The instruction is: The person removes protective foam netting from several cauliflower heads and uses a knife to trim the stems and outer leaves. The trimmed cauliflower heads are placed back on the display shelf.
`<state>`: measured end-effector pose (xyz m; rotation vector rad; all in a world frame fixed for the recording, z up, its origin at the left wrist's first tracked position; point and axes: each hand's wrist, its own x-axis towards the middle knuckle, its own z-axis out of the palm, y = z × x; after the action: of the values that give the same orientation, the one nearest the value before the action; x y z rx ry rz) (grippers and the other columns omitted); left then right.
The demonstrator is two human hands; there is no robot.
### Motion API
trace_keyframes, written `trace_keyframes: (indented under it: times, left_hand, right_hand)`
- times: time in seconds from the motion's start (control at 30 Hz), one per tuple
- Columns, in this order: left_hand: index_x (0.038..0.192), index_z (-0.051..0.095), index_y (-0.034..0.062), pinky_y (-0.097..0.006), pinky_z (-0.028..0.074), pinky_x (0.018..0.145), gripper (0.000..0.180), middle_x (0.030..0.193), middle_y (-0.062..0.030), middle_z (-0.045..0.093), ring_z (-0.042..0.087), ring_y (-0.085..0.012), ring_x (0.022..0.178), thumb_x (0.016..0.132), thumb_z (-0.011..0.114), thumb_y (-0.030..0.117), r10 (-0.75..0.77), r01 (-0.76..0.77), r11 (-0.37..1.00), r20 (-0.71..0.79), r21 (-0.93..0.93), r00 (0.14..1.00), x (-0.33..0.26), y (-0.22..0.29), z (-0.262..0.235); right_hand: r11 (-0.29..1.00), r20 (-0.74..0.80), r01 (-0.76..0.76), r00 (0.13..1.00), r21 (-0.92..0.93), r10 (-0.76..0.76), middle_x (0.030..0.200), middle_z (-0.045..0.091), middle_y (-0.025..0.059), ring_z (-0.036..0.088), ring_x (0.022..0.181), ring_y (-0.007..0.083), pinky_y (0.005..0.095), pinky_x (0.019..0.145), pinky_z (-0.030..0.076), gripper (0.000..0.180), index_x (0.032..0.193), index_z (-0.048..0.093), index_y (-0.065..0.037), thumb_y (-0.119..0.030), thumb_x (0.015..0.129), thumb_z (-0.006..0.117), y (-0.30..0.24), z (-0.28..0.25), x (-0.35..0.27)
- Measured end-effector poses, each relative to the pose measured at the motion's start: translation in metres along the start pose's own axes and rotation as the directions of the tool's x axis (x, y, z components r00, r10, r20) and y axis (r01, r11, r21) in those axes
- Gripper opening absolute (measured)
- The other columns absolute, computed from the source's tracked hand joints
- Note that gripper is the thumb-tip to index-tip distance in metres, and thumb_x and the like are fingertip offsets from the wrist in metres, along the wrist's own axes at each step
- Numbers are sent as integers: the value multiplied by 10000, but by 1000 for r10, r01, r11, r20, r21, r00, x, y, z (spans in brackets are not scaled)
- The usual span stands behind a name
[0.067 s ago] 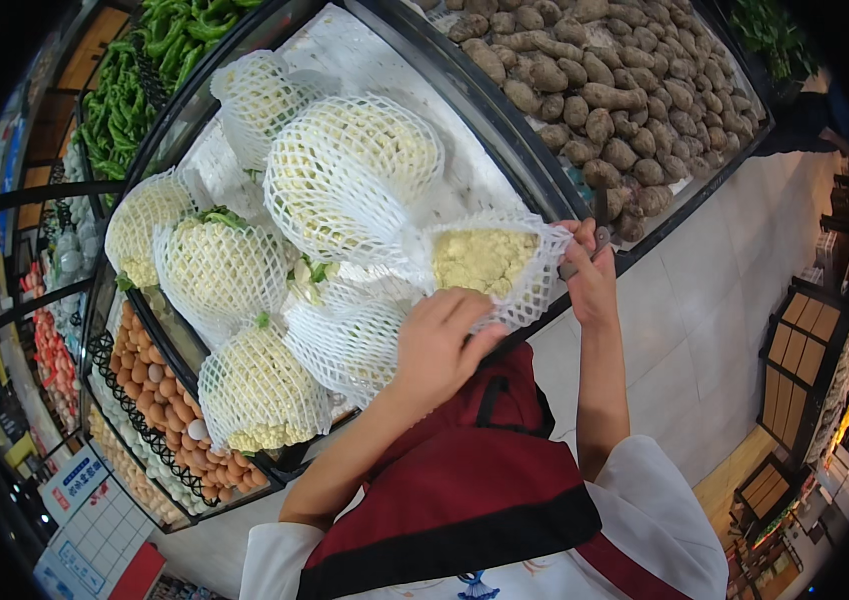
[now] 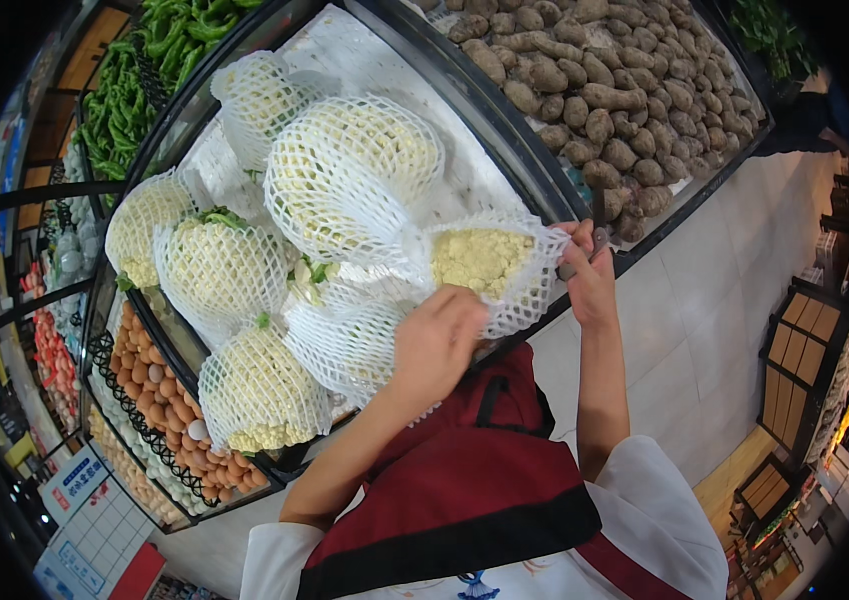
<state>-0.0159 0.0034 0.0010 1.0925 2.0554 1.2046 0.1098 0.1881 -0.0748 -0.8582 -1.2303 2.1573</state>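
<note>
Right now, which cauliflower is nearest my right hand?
The rightmost cauliflower, by your right hand; it shows through an opening in its white net. The others lie farther left.

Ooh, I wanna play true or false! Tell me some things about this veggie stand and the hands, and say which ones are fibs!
1. The cauliflowers are in white nets. True.
2. The left hand is among the peppers. False: the left hand is by the cauliflowers.
3. The right hand holds a tool. True.
4. The eggs are right of the cauliflowers in the picture. False: the eggs are to their left.
5. The peppers are green. True.
</note>
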Motion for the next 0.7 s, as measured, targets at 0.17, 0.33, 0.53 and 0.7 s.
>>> trace_keyframes:
  times: [0.17, 0.33, 0.53, 0.7]
  left_hand:
    - [1133, 548, 57, -359, 493, 678, 453, 1073, -130, 573, 604, -281, 783, 706, 695, 69, -477, 474, 879, 142, 60, 867, 11, -24, -22]
    - [1249, 445, 21, -424, 451, 835, 727, 1273, -193, 447, 514, -348, 1046, 601, 752, 138, -91, -8, 849, 161, 528, 983, 5, -30, -14]
    - [1363, 301, -31, -469, 297, 1056, 969, 1396, -325, 267, 302, -456, 1296, 536, 772, 149, -142, 30, 865, 188, 500, 972, -10, -32, 10]
    - [1362, 363, 29, -446, 341, 1032, 929, 1388, -292, 241, 297, -475, 1271, 541, 786, 130, -130, 137, 930, -45, 340, 991, -15, -47, 20]
  right_hand:
    - [975, 57, -56, 997, 215, 45, 1040, 540, 56, 507, 950, 123, 284, 886, 388, 270, 810, 356, -141, -32, 839, 601, 3, 9, -4]
    - [874, 212, -233, 965, 426, 154, 1043, 537, 60, 542, 991, 155, 304, 860, 447, 269, 814, 364, -147, -7, 851, 591, 19, 37, -9]
    - [940, 146, -116, 987, 319, 72, 1081, 575, 88, 526, 952, 122, 269, 864, 420, 269, 796, 349, -137, -6, 867, 573, 29, 61, -17]
    - [985, -137, 95, 984, -145, -115, 1007, 613, 67, 527, 892, 103, 257, 861, 413, 143, 814, 443, -65, -5, 855, 567, 25, 49, -7]
